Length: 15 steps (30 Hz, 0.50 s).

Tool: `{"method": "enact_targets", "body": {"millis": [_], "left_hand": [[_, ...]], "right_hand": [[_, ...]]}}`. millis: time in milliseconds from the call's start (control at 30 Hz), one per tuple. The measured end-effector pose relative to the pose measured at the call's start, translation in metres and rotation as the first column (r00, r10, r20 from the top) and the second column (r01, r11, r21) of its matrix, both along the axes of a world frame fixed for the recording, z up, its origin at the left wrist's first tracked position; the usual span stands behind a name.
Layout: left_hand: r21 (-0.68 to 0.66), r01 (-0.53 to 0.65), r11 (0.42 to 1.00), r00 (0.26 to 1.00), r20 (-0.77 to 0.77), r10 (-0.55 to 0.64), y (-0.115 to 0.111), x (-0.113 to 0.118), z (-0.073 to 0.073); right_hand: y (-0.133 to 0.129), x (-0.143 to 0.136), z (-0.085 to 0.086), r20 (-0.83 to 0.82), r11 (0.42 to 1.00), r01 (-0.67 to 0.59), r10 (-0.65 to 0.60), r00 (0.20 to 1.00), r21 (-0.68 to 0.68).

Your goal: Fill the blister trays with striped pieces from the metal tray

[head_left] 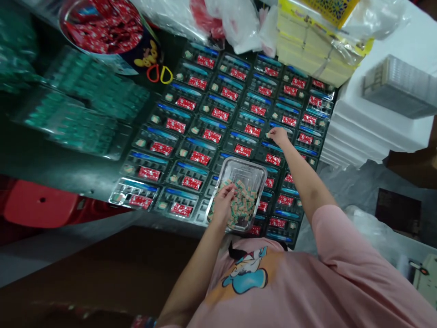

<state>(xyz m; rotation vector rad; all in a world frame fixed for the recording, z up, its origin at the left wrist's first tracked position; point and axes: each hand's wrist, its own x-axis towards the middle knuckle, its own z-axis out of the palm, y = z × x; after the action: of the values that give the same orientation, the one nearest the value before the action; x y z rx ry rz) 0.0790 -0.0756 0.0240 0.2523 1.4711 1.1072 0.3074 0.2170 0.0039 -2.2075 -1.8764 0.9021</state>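
Note:
My right hand (279, 136) reaches over the rows of clear compartment trays (218, 136), its fingertips pinched on a small pale block (268, 135). Close to my body, my left hand (225, 200) is over a clear plastic container (241, 169), with thumb and fingers pressed together; what they hold, if anything, is too small to make out. Many small beige-and-green blocks (243, 202) lie loose in that container, which rests on top of some trays. Most visible trays hold a blue pen (156, 133) and a red patterned packet (161, 148); many also have a small block.
A round tub (136, 57) of red packets stands at the back left, with red-and-yellow handles (160, 74) beside it. Green-filled plastic packs (71, 123) lie left. Yellow-edged packs (317, 50) and white foam stacks (355, 132) border the right. A red stool (41, 202) is at lower left.

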Motion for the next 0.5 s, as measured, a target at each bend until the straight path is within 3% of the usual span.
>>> {"method": "enact_targets", "body": {"millis": [233, 500], "left_hand": [[-0.037, -0.054, 0.998, 0.998, 0.032, 0.055, 0.0, -0.006, 0.001], [-0.013, -0.041, 0.999, 0.999, 0.031, 0.041, -0.007, -0.01, -0.002]], "right_hand": [[0.003, -0.013, 0.019, 0.283, 0.98, -0.152, 0.183, 0.942, -0.129], [0.003, -0.028, 0.028, 0.401, 0.961, -0.242, 0.275, 0.874, -0.131]]}}
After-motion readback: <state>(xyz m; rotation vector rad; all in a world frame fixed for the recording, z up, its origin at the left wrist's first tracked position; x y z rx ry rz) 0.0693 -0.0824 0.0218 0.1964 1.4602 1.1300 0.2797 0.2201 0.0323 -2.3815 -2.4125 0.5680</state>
